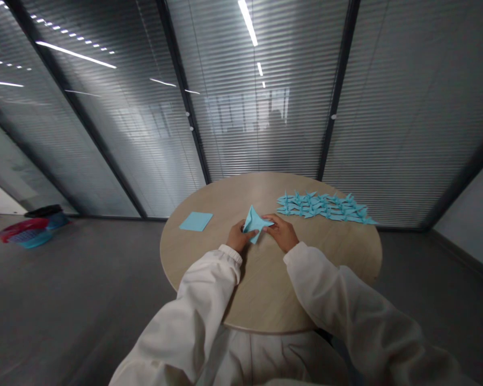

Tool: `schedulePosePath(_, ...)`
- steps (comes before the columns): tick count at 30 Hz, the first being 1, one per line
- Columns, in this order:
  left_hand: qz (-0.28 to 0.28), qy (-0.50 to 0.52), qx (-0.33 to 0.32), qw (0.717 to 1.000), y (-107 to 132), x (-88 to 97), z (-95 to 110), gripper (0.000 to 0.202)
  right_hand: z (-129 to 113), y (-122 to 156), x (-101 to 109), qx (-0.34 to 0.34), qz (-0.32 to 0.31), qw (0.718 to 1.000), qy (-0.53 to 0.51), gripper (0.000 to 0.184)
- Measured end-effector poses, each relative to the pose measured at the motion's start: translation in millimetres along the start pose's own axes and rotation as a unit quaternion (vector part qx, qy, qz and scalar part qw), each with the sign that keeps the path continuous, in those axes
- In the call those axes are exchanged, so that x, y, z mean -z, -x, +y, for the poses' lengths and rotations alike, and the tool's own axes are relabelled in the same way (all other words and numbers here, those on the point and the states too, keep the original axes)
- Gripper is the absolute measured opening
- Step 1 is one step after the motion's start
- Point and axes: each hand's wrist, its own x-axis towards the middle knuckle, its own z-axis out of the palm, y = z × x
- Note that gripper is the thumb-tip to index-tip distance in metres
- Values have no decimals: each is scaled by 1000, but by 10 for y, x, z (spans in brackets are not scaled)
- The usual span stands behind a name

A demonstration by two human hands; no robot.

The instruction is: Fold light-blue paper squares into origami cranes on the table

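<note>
Round light-wood table (193, 257), fine wood grain. Folded pale-blue origami paper (254, 224) sits near table centre, held just above or against the top, can't tell which. Kite-like shape, sharp creases, one tip pointing about 12 o'clock, another about 3 o'clock. Left hand (238, 236) pinches it from the 9 o'clock side; right hand (279, 232) holds it from the 3 o'clock side, fingers narrow on the paper. Flat square blue paper sheet (196, 221) lies at 9 o'clock from the hands, not touching them. Rows of blue origami cranes (324, 208) lie at 2 o'clock, packed close. Floor at 10 o'clock: red and teal plastic baskets (32, 231), black item on top, contents too small to tell. Slatted blinds behind glass wall (265, 136) at 12 o'clock.
</note>
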Motion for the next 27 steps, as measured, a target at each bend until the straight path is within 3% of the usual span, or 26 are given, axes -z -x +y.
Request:
schedulePosePath(7, -8, -35, -37, 999, 10, -6, 20, 33, 25, -7, 5, -52, 25, 998, -19, 43)
schedulePosePath(14, -58, 25, -14, 998, 66, -68, 111, 36, -14, 4, 0, -73, 3, 996, -49, 44)
schedulePosePath(27, -7, 72, 2, 997, -13, -26, 31, 38, 18, -24, 18, -135, 21, 985, -110, 47)
